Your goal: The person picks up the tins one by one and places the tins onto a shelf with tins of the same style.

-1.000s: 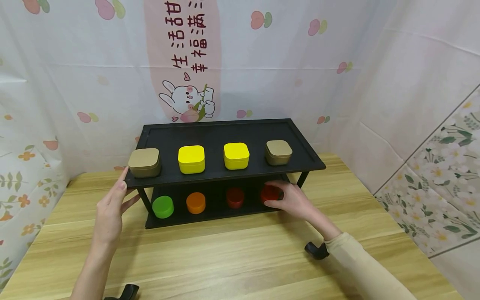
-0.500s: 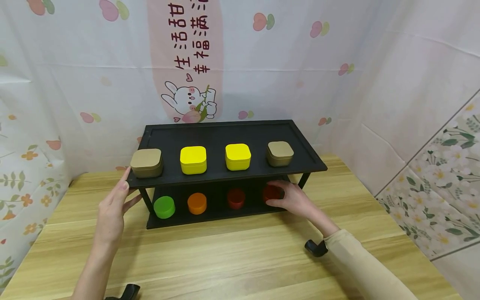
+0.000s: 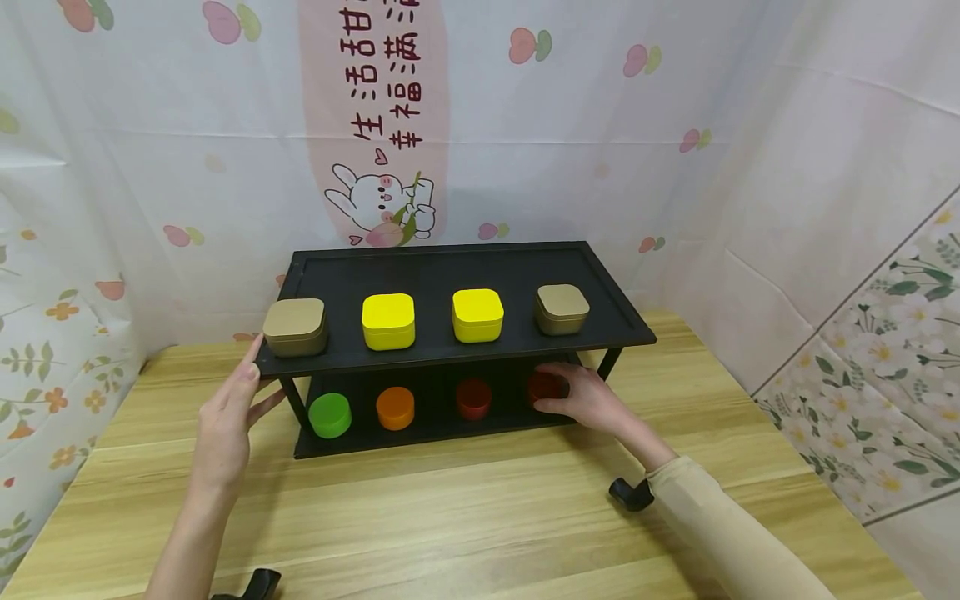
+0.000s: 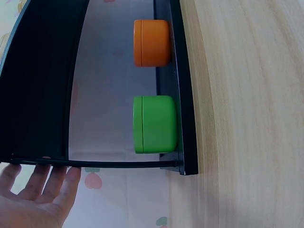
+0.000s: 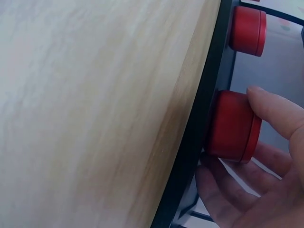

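A black two-tier shelf (image 3: 450,265) stands at the back of the table. My right hand (image 3: 588,402) reaches to the lower tier and holds a round red tin (image 5: 232,126) at its right end, thumb on one side and fingers around the other. A second red tin (image 3: 474,400), an orange tin (image 3: 395,408) and a green tin (image 3: 330,415) stand in line to the left. My left hand (image 3: 222,425) touches the shelf's upper left corner. In the left wrist view its straight fingers (image 4: 69,187) rest against the side edge.
On the top tier sit two yellow square tins (image 3: 388,322) between two tan ones, a left tan tin (image 3: 295,327) and a right tan tin (image 3: 562,309). A patterned curtain (image 3: 585,125) hangs close behind the shelf. Wood-grain tabletop (image 3: 450,517) lies in front.
The head view has shifted slightly, so the scene sits a little lower and to the right. Both hands keep their places on the shelf and the red tin.
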